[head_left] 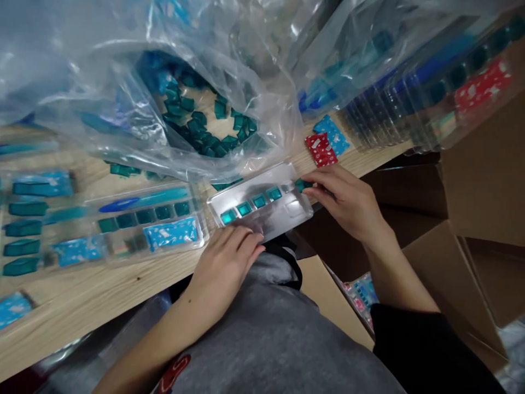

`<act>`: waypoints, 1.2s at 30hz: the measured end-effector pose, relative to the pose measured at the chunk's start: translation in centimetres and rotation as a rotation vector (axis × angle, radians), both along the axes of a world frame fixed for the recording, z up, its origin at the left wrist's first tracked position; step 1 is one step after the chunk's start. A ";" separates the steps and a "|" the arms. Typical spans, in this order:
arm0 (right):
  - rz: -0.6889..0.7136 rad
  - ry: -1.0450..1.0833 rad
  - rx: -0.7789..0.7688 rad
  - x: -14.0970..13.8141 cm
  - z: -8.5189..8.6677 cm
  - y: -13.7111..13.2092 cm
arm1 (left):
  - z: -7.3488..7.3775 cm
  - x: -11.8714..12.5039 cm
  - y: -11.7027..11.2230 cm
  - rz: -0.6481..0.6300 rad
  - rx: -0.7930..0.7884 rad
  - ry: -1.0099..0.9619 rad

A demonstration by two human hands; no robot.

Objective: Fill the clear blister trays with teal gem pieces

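A clear plastic blister tray (pixel 283 178) lies at the table's front edge, tilted up to the right. Several teal plastic pieces (pixel 259 201) sit in a row of its pockets. My left hand (pixel 229 260) is closed on the tray's near left edge, its fingers bent together and its thumb partly hidden. At the tray's right end my right hand (pixel 348 202) pinches one teal piece (pixel 302 185) between thumb and fingertips, close to the end of the row. Beside the tray, on its far right, lie a red patterned packet (pixel 321 150) and a blue one (pixel 334 134).
Behind the tray a large clear plastic bag (pixel 270 117) spreads open with loose teal pieces (pixel 200 131) inside. Filled trays (pixel 197 200) lie to the left on the wooden table (pixel 139 284). Stacked trays (pixel 381 120) stand at right, above open cardboard boxes (pixel 484 180).
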State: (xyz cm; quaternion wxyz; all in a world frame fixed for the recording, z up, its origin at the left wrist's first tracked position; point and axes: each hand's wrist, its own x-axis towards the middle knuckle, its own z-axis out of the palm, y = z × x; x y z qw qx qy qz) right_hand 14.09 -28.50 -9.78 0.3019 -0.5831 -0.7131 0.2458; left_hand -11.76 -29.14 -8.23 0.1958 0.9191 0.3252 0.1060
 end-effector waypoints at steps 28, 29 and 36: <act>-0.079 0.063 -0.048 0.2 1.7 0.5 | 1.9 0.8 0.2 0.013 0.169 -0.051; -0.139 0.160 -0.088 0.5 2.0 0.0 | 2.4 0.4 0.4 0.011 0.153 -0.091; -0.056 0.743 -0.547 -0.7 3.2 -2.6 | 2.7 -0.9 0.2 -0.045 0.235 -0.193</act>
